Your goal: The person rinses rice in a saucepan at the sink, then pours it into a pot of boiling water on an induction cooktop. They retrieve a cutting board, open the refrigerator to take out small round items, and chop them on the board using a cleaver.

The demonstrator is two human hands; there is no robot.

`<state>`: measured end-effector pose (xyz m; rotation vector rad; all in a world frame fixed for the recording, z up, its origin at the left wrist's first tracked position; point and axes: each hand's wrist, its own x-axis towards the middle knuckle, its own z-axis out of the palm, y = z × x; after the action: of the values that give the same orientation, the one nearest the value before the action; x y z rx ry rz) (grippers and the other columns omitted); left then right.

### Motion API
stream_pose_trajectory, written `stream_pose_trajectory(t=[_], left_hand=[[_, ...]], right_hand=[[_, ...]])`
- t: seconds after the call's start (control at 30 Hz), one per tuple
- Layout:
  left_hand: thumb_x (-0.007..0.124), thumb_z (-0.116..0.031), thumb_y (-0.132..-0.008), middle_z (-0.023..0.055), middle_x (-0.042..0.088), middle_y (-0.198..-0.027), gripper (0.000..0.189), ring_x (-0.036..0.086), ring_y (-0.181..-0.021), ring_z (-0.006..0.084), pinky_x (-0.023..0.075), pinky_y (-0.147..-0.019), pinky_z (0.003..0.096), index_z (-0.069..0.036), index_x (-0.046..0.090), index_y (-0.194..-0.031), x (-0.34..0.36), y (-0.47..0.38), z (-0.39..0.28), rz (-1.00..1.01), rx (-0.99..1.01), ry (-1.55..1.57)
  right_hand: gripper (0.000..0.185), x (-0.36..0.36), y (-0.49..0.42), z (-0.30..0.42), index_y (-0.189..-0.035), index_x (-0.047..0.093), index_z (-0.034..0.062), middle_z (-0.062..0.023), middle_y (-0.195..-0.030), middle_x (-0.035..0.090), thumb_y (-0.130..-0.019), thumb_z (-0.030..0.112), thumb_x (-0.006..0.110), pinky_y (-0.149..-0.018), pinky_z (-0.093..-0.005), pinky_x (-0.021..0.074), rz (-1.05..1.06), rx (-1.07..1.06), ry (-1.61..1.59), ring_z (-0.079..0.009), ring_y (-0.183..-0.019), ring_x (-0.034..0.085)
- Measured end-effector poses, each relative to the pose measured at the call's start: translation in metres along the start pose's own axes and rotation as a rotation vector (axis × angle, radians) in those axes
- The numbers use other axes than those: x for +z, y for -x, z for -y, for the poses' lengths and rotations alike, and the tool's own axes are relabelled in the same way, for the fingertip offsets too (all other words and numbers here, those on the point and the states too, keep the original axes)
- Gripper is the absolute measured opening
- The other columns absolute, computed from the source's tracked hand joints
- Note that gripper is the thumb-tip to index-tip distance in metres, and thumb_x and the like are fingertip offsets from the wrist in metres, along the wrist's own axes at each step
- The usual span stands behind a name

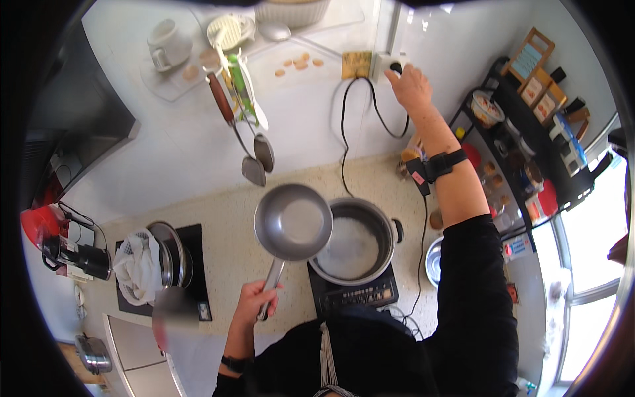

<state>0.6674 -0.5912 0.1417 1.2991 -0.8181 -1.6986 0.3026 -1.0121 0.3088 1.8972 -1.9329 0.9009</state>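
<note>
My left hand (255,300) grips the handle of a steel saucepan (292,223), which is held over the counter and overlaps the left rim of a larger pot. That wide pot (349,243), whitish at its bottom, stands on a black induction cooker (359,293). My right hand (411,87) reaches up to a white wall socket (386,67), its fingers at a black plug (396,67). A black cord (344,134) loops down the wall behind the pot. Whether my right fingers are closed around the plug is hard to see.
Ladles (255,164) hang from a wall hook above the saucepan. On the left, a basket with white cloth (139,268) and metal pans stand on a black hob (201,278). A steel bowl (434,260) lies right of the pot, below a black rack (526,134) with jars.
</note>
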Motion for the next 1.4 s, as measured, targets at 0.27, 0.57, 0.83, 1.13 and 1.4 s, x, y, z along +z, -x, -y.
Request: stream_pose_trajectory(t=[0.27,0.57,0.83,1.13,1.4], left_hand=[[0.062,-0.011,-0.089,0.0058,0.059,-0.063,0.023,0.051,-0.045,0.0109,0.0405,-0.043,0.0244,0.006,0.066,-0.103,-0.011,-0.01,-0.006,0.087,0.094,-0.066],[0.06,-0.011,-0.091,0.0066,0.06,-0.064,0.021,0.052,-0.045,0.011,0.0413,-0.044,0.0237,0.005,0.066,-0.104,-0.037,-0.004,0.022,0.145,0.091,-0.027],[0.06,-0.013,-0.093,0.0066,0.059,-0.064,0.022,0.051,-0.044,0.011,0.04,-0.042,0.0234,0.004,0.065,-0.106,-0.038,0.016,0.034,0.116,0.08,0.024],[0.06,-0.014,-0.093,0.0066,0.059,-0.064,0.023,0.051,-0.043,0.0113,0.0379,-0.041,0.0229,0.004,0.065,-0.107,-0.013,0.038,0.041,0.049,0.167,-0.007],[0.061,-0.015,-0.093,0.0073,0.06,-0.064,0.024,0.051,-0.043,0.012,0.0382,-0.04,0.0232,0.004,0.065,-0.108,0.034,0.044,0.042,0.099,0.161,0.002]], right_hand=[[0.041,-0.129,0.214,-0.015,-0.117,0.063,0.0005,-0.0187,-0.101,0.064,-0.085,0.025,0.071,-0.076,-0.0401,0.0512,0.028,-0.178,-0.239,-0.0334,-0.088,0.065],[0.034,-0.117,0.492,-0.092,-0.101,0.072,0.0026,-0.0203,-0.098,0.07,-0.079,0.028,0.074,-0.084,-0.0454,0.0517,0.757,0.327,-0.041,-0.0369,-0.096,0.066],[0.037,-0.087,0.576,-0.089,-0.105,0.072,0.0044,-0.0208,-0.103,0.07,-0.08,0.031,0.07,-0.089,-0.046,0.0511,0.925,0.348,-0.178,-0.0378,-0.1,0.065],[0.085,-0.066,0.585,-0.095,-0.154,0.022,0.0153,-0.0247,-0.1,0.069,-0.083,0.021,0.069,-0.087,-0.0481,0.0506,0.988,0.227,-0.156,-0.0413,-0.097,0.065],[0.094,-0.042,0.588,-0.103,-0.157,0.01,0.0212,-0.0221,-0.099,0.07,-0.082,0.018,0.066,-0.083,-0.0465,0.0532,1.081,0.186,-0.07,-0.0376,-0.093,0.068]])
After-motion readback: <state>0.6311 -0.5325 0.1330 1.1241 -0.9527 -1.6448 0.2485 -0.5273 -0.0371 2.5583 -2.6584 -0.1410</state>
